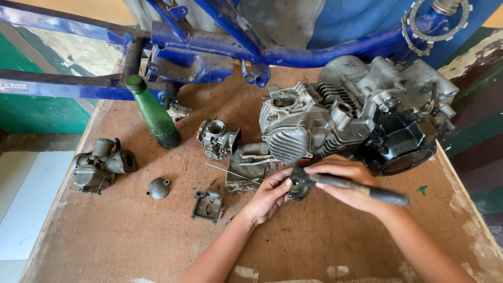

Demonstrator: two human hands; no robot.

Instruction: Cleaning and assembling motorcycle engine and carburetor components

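Both hands meet: left hand [270, 195] grip pinches small part [298, 189]; right hand [343, 181] grip clasps tool handle [361, 187] against it.

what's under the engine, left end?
A dirty grey rag lies on the board, running under the engine. A thin rod crosses it. How far the rag goes under is hidden; the left hand covers its right edge.

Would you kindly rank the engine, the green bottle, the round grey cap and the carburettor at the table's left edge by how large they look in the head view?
1. Engine, by far the largest.
2. Green bottle and left carburettor: too alike to rank.
3. Round grey cap, smallest.
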